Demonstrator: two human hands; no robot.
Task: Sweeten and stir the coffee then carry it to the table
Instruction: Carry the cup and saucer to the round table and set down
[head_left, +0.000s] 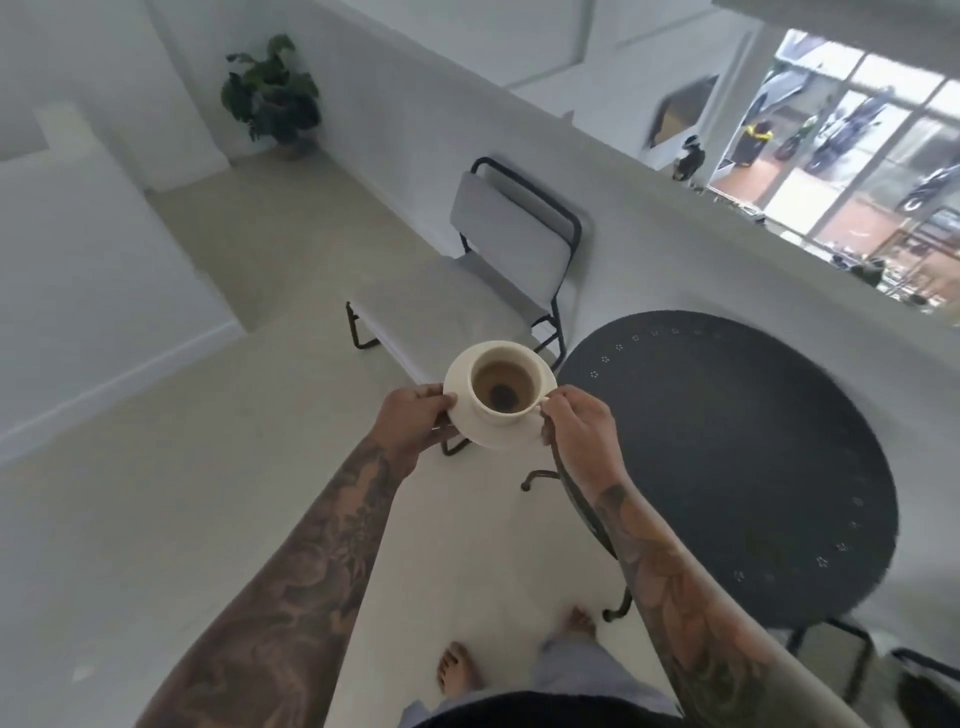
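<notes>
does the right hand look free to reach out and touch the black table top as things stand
Probably not yet: the right hand grips the saucer under the coffee cup, though the black table lies close beside it, unobstructed.

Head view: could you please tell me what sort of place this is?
Probably a small café or a home sitting corner: a round black table, a padded chair, a potted plant, and a big window facing parked motorbikes.

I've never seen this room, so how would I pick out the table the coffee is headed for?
Find the big window at upper right, then drop below the pale ledge. The round black table stands there, right of the cup. Unlike the grey-cushioned chair nearby, it is dark, circular and ringed with small punched stars.
</notes>
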